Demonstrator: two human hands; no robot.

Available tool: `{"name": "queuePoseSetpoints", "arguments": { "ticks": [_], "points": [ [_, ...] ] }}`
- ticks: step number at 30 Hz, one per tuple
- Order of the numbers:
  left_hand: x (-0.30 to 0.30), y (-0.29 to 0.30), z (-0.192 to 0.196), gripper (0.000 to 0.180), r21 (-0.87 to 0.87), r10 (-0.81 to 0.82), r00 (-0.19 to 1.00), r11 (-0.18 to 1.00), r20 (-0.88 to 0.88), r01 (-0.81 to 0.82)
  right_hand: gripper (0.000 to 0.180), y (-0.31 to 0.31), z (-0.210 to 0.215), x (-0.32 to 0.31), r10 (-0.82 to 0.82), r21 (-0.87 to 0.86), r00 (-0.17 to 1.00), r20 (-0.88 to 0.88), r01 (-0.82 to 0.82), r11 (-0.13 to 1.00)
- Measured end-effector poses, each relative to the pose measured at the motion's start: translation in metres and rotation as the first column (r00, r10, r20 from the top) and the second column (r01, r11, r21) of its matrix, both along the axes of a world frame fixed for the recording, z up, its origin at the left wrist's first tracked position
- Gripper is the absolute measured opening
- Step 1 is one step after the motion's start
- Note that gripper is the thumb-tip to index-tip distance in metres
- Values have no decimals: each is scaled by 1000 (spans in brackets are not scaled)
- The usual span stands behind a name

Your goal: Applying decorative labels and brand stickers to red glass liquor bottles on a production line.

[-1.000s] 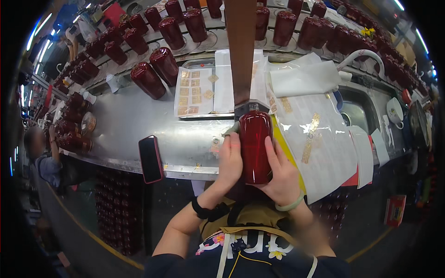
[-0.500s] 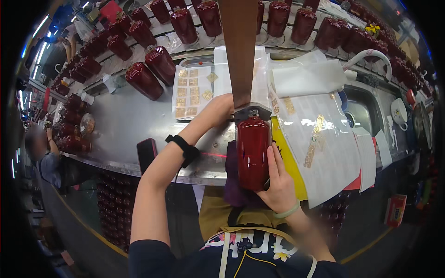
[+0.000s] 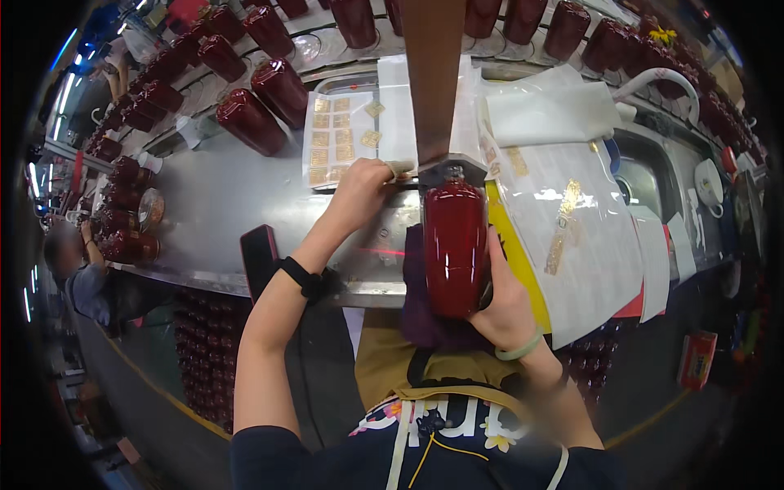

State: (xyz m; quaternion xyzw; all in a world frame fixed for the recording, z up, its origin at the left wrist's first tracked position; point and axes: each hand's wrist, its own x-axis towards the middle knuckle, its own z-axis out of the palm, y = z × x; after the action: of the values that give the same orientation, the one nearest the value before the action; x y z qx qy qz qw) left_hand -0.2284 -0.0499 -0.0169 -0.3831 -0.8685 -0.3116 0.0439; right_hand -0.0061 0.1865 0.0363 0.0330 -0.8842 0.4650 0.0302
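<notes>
A glossy dark-red glass bottle lies in front of me, its neck pointing away toward a dark bracket at the foot of a brown upright post. My right hand grips the bottle's lower right side near its base; some fingers are hidden beneath it. My left hand is closed just left of the post, with a small tan, pad-like piece at its fingertips. What that piece is stays unclear. Beyond this hand, a white sheet carries rows of gold labels. A purple cloth lies under and beside the bottle.
Red bottles line the far conveyor and stand at the left. On the right, clear sheets with gold decals overlie a yellow sheet, near a sink. A phone rests at the steel table's front edge. Another person works far left.
My left hand has drawn back left from beside the post, bringing the tan piece into sight. My right hand's fingers, previously stretched along the bottle, now wrap its lower side. The view has shifted slightly.
</notes>
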Motion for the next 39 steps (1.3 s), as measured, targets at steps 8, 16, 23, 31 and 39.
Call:
{"name": "queuePoseSetpoints", "arguments": {
  "ticks": [8,16,23,31,39],
  "points": [
    [41,4,37,55,298,318,933,886,170,-356,97,-7,25,12,146,460,953,-265,-8,888],
    [124,52,94,34,436,244,969,868,41,-237,95,-8,16,7,13,286,970,-243,59,956],
    [141,61,103,60,187,107,993,978,-48,-97,52,41,15,-14,-37,-325,999,10,38,945],
    [150,83,66,75,437,168,752,725,637,-532,42,25,5,-96,-80,-465,988,131,132,875],
    [147,72,59,81,575,-222,594,640,773,-510,45,21,11,-89,-30,-563,981,191,134,816]
  ]
}}
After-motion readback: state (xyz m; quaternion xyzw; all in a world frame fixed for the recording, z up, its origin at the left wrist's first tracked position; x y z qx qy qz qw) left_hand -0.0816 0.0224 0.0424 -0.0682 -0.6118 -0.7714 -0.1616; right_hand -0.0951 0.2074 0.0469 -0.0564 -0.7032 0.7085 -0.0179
